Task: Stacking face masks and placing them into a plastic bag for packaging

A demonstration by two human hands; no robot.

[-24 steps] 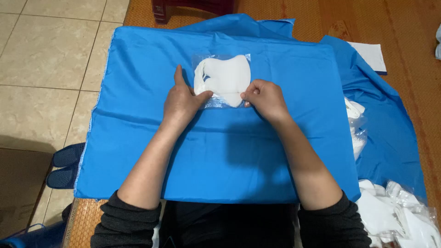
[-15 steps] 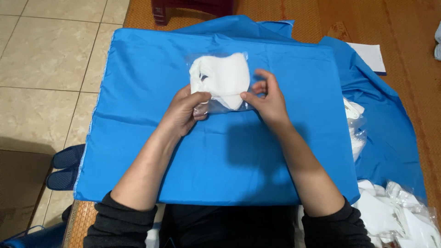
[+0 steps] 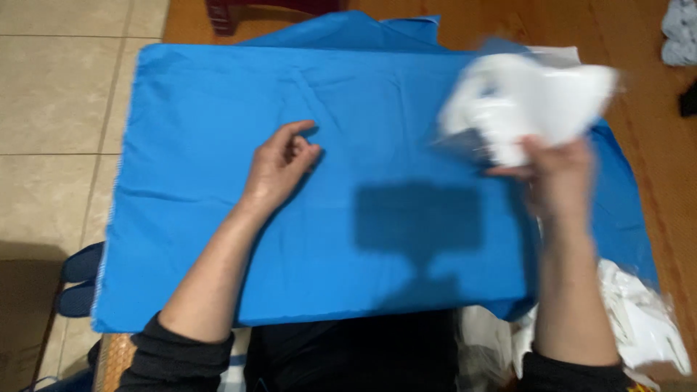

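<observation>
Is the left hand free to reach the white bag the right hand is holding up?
Probably yes: the left hand rests empty on the blue cloth, and nothing lies between it and the white bag in the right hand.

The blue cloth [image 3: 218,218] looks matt, smooth woven fabric with soft creases. The white bag [image 3: 534,101] seems thin, glossy plastic, though blurred. The floor [image 3: 51,94] shows pale, faintly shiny tiles.

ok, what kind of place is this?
Probably a home workspace, not a factory: a board covered in blue cloth, beige floor tiles meeting wood flooring, and slippers beside it. The right hand holds a white packet.
</observation>
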